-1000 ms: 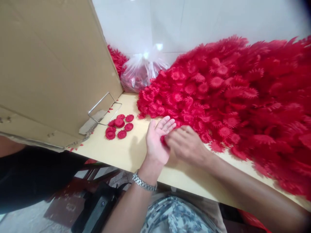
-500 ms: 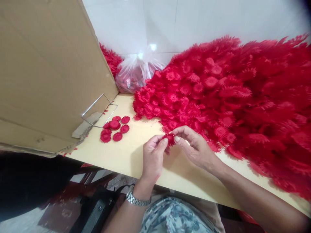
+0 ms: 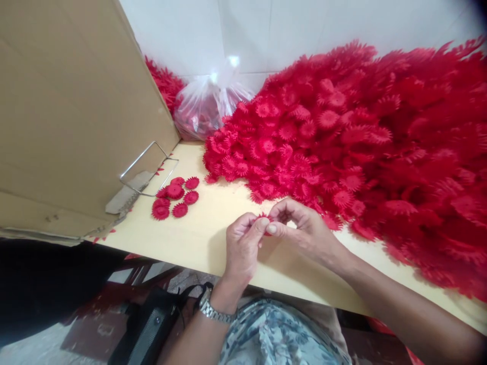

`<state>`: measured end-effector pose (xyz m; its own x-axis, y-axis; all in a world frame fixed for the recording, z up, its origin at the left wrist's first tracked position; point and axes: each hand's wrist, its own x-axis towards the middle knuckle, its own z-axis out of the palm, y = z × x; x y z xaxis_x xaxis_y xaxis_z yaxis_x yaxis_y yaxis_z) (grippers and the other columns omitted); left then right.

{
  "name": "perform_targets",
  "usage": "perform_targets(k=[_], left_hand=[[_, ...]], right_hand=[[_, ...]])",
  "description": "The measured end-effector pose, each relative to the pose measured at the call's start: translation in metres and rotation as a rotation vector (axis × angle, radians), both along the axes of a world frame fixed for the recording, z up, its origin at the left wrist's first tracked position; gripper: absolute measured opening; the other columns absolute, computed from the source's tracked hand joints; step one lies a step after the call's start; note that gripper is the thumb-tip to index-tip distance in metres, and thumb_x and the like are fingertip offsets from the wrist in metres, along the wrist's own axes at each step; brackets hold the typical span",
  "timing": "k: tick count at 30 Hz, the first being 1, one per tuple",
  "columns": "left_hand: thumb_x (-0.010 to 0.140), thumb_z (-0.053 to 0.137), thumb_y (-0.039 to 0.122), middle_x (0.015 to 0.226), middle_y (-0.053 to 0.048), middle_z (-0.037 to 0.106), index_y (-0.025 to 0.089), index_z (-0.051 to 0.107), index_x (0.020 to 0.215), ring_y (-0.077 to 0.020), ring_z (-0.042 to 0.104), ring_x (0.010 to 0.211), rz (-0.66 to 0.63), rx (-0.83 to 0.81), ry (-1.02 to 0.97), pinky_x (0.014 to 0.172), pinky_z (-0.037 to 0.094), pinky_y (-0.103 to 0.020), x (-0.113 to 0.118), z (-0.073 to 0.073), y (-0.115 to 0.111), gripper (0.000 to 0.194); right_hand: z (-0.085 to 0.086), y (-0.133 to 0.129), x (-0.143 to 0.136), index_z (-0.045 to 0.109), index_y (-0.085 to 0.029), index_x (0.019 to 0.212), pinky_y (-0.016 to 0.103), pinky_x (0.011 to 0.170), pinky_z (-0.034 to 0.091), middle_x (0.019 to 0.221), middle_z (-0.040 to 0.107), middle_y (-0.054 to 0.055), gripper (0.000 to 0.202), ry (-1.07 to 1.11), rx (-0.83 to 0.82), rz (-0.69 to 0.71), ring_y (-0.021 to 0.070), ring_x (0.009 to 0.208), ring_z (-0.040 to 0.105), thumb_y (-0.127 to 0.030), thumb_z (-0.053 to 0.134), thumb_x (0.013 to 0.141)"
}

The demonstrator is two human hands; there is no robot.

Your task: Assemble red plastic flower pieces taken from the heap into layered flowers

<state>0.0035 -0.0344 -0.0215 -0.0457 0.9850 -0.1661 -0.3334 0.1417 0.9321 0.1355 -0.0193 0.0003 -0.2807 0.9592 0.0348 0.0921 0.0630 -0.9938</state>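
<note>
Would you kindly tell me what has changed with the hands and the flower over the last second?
The left hand, open palm-up before, closed; both it and the right hand now pinch the red flower at fingertips. The pile and small group stayed put.

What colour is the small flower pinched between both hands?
Red flower, seen in the head view.

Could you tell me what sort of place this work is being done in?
Probably a small assembly workbench: a great heap of red plastic flower pieces covers the table, with a clear bag of more and a cardboard sheet. Both hands pinch one piece.
</note>
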Motion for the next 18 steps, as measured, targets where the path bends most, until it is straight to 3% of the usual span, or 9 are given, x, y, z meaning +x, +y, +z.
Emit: perform_targets(k=[2, 5, 9, 14, 18], left_hand=[[0.07, 0.07, 0.04, 0.049, 0.007, 0.04, 0.017, 0.047, 0.054, -0.0054, 0.032, 0.045, 0.007, 0.014, -0.007, 0.044, 0.024, -0.02, 0.001, 0.0, -0.001, 0.037], [0.073, 0.067, 0.041, 0.049, 0.007, 0.038, 0.017, 0.047, 0.054, -0.0057, 0.032, 0.044, -0.019, 0.03, -0.031, 0.043, 0.024, -0.021, 0.0, -0.001, -0.004, 0.036], [0.08, 0.06, 0.039, 0.055, 0.003, 0.047, 0.018, 0.056, 0.062, -0.007, 0.04, 0.048, -0.072, 0.035, -0.047, 0.044, 0.027, -0.021, -0.004, -0.003, -0.01, 0.029], [0.079, 0.06, 0.032, 0.053, 0.003, 0.051, 0.016, 0.063, 0.068, -0.0067, 0.045, 0.047, -0.024, -0.003, -0.086, 0.044, 0.03, -0.019, -0.003, -0.004, -0.013, 0.02], [0.078, 0.062, 0.031, 0.052, 0.003, 0.052, 0.015, 0.06, 0.067, -0.0058, 0.043, 0.044, 0.043, -0.052, -0.135, 0.042, 0.031, -0.018, 0.002, -0.002, -0.013, 0.02]], right_hand=[[0.002, -0.002, 0.001, 0.055, -0.019, 0.077, 0.024, 0.059, 0.043, 0.071, 0.055, -0.002, 0.018, -0.111, 0.097, -0.041, 0.0112, 0.066, 0.052, -0.032, 0.067, 0.076], [0.004, 0.0, 0.003, 0.056, -0.018, 0.075, 0.024, 0.056, 0.042, 0.069, 0.057, -0.001, 0.015, -0.148, 0.113, 0.04, 0.0112, 0.063, 0.052, -0.031, 0.063, 0.08], [0.004, 0.002, 0.006, 0.058, -0.017, 0.074, 0.025, 0.058, 0.042, 0.069, 0.056, 0.0, 0.012, -0.217, 0.185, 0.076, 0.0119, 0.064, 0.053, -0.025, 0.058, 0.082], [0.003, -0.001, 0.005, 0.057, -0.017, 0.075, 0.027, 0.062, 0.041, 0.072, 0.054, 0.002, 0.013, -0.348, 0.419, -0.011, 0.0136, 0.069, 0.051, -0.017, 0.05, 0.086], [-0.002, -0.003, 0.001, 0.049, -0.018, 0.076, 0.029, 0.061, 0.04, 0.072, 0.051, 0.002, 0.011, -0.388, 0.499, -0.103, 0.0145, 0.067, 0.048, -0.016, 0.046, 0.086]])
